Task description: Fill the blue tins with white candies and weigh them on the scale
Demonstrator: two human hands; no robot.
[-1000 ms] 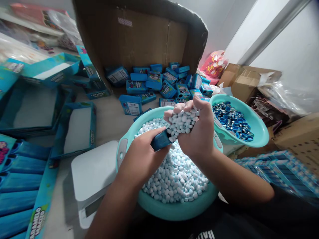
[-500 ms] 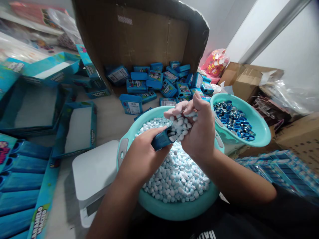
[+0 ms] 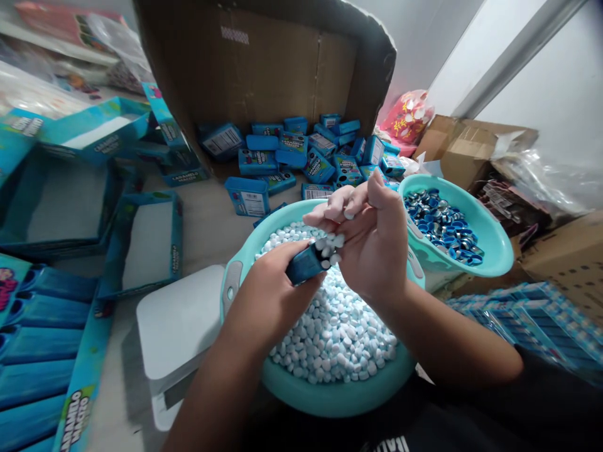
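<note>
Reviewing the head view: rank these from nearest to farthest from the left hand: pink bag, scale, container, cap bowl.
From the left hand:
1. Container: in its grasp.
2. Scale: close by, on its left.
3. Cap bowl: off to the right, past the right hand.
4. Pink bag: at the back right, behind the cap bowl.

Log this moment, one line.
left hand: grips blue container | right hand: cupped beside its mouth | white candies: at mouth, in basin
</note>
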